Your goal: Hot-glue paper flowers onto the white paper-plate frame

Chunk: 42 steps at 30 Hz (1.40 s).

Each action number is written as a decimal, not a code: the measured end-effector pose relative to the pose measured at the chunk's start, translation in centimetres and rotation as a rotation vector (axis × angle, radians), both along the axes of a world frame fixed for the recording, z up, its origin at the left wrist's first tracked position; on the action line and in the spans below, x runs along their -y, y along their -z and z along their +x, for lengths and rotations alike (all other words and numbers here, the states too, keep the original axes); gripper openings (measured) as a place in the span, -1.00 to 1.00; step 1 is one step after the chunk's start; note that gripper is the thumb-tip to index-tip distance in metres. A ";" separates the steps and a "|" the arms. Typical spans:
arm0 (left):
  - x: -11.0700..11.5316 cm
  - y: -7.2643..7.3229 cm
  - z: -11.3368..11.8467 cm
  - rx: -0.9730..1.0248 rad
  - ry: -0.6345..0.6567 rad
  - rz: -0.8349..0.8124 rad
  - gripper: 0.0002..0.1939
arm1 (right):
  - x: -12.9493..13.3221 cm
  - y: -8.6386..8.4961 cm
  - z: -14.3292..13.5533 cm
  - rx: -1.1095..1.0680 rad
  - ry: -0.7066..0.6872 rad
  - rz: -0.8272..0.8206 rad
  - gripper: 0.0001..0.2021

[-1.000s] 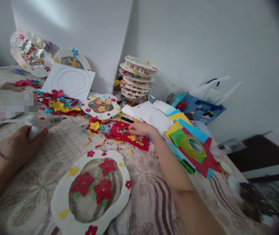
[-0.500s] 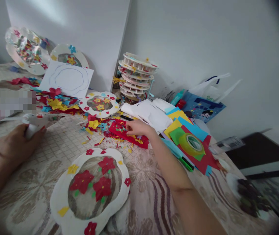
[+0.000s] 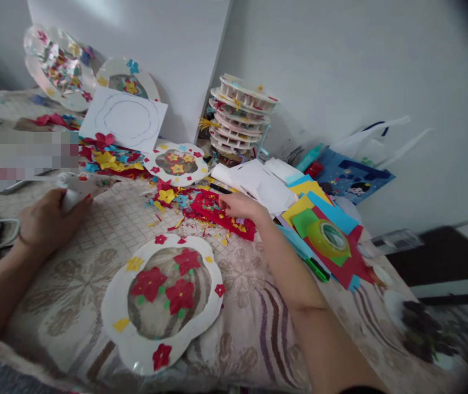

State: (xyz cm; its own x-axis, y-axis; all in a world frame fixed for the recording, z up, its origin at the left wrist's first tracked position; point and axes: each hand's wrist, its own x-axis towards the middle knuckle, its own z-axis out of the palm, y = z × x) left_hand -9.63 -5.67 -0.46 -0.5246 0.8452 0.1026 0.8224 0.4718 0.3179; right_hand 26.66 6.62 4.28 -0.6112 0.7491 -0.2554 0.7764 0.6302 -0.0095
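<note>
On the left, my left hand [image 3: 49, 221] is wrapped round a white glue gun [image 3: 72, 196]. My right hand [image 3: 240, 207] reaches over a red tray [image 3: 242, 227] of small paper pieces, its fingers bent down together among them; whatever they pinch is too small to tell. Between my arms lies a white scalloped frame [image 3: 115, 290] with a clear centre, bearing red paper flowers [image 3: 148, 283], green dots and yellow pieces. Behind the tray's left end, a smaller decorated frame [image 3: 158, 172] rests on the cloth among paper scraps.
A tiered white stack [image 3: 242, 117] stands at the back. Coloured paper [image 3: 346, 213], a tape roll [image 3: 328, 239] and green-handled scissors [image 3: 318, 269] lie right of my right forearm. A drawn white sheet [image 3: 125, 120] leans behind, beside a blue bag [image 3: 352, 178] farther right.
The whole view has shifted, so things sit farther right and slightly higher. My left hand still holds the glue gun, and my right hand remains at the red tray.
</note>
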 end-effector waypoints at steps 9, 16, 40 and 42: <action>0.7 0.3 -0.1 -0.016 0.074 0.036 -0.29 | -0.4 -0.1 0.8 -0.040 -0.038 -0.038 -0.78; 0.2 0.5 -0.2 -0.011 0.014 0.055 -0.31 | -0.1 -0.9 1.3 -0.131 -0.010 0.023 -0.87; 1.0 0.1 0.1 0.060 0.069 0.105 -0.20 | 0.2 -2.5 1.3 -0.590 0.154 0.591 -0.81; 1.0 0.3 0.0 0.064 0.071 0.111 -0.20 | 0.4 -2.7 1.3 -0.589 0.167 0.625 -0.78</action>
